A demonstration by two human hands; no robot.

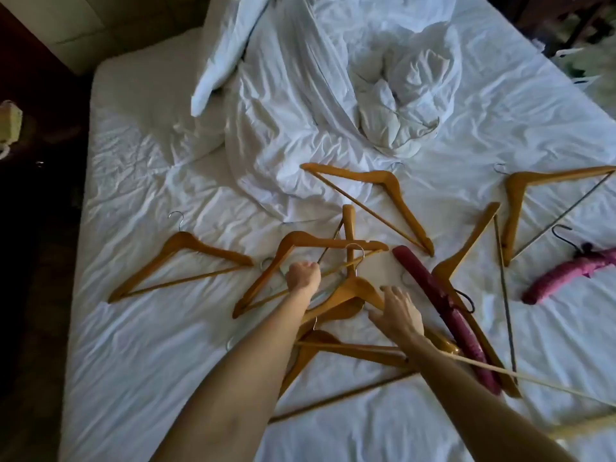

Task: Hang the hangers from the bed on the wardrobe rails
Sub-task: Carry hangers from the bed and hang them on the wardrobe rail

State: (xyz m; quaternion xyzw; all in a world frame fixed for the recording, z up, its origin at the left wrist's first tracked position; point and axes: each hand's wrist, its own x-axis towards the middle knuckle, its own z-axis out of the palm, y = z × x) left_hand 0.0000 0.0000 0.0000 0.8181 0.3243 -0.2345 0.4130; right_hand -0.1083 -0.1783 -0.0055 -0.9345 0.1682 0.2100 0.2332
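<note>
Head view: a bed point(133, 345) seen from above, both forearms reaching in from 6 o'clock.
Hangers: wooden hangers lie scattered over the near half of the sheet; one point(180, 261) sits alone at 9 o'clock, one point(376, 201) just above centre, one point(546, 208) at 3 o'clock.
Central pile: several wooden hangers point(346, 291) overlap at the middle, their hooks and bars crossing.
Padded hangers: a dark red one point(443, 315) lies at 4 o'clock, partly under a wooden hanger; a pink one point(566, 275) lies at the right edge.
Left hand point(302, 274): fingers curled, gripping in the central pile; it seems to hold a thin bar or hook, but which hanger cannot be told.
Right hand point(396, 315): fingers spread and fairly straight, resting on the shoulder of a wooden hanger in the pile, holding nothing.
Duvet point(350, 95): bunched at 12 o'clock, clear of most hangers.
Wardrobe: not in view; no rail is visible.
Progress: judged early. Every visible hanger is on the bed, none is seen hung, and gathering is only starting.
Remaining: collect the hangers, carry them to the rails, hook each on.
</note>
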